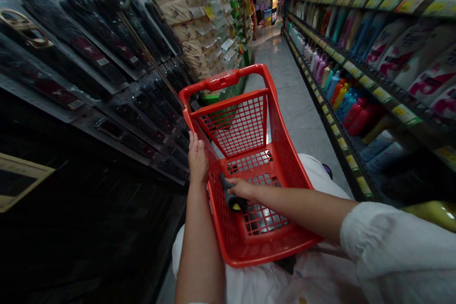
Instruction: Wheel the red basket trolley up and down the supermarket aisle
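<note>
Grips a dark item [231, 197] inside the red basket [265, 252] with the right hand [241, 188]; rests the left hand [198, 157], straight-fingered, against the basket's side.

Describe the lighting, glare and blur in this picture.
In the head view, the lower left sinks into shadow; in the head view, the far floor shines with reflected light; also in the head view, the hanging packs look smeared, while the red basket looks comparatively crisp.

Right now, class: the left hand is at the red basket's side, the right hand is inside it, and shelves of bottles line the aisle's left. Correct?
Not quite: the head view shows the shelves of bottles on the aisle's right. The rest stands.
</note>
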Demonstrator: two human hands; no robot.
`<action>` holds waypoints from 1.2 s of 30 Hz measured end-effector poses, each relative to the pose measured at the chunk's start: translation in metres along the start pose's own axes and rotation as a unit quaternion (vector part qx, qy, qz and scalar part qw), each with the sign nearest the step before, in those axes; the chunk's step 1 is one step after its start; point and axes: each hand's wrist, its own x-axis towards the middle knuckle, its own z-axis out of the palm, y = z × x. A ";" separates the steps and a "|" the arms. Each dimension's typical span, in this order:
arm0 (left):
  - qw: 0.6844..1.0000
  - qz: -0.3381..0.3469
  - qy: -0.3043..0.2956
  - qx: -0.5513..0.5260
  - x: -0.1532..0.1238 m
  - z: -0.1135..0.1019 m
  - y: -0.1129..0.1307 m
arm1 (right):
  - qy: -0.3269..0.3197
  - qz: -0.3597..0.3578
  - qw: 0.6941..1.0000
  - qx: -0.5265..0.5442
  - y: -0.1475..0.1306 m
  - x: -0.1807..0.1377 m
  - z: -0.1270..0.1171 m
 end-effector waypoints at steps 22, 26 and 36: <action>1.000 0.004 0.004 -0.015 -0.003 0.001 -0.001 | 0.024 -0.135 0.991 0.008 0.009 -0.073 0.021; 1.000 0.001 0.002 -0.012 -0.003 0.001 -0.001 | -0.030 -0.117 0.989 -0.084 0.030 -0.092 0.012; 1.000 -0.011 0.003 -0.024 -0.003 0.001 0.000 | 0.060 -0.162 0.985 -0.011 -0.031 -0.056 0.027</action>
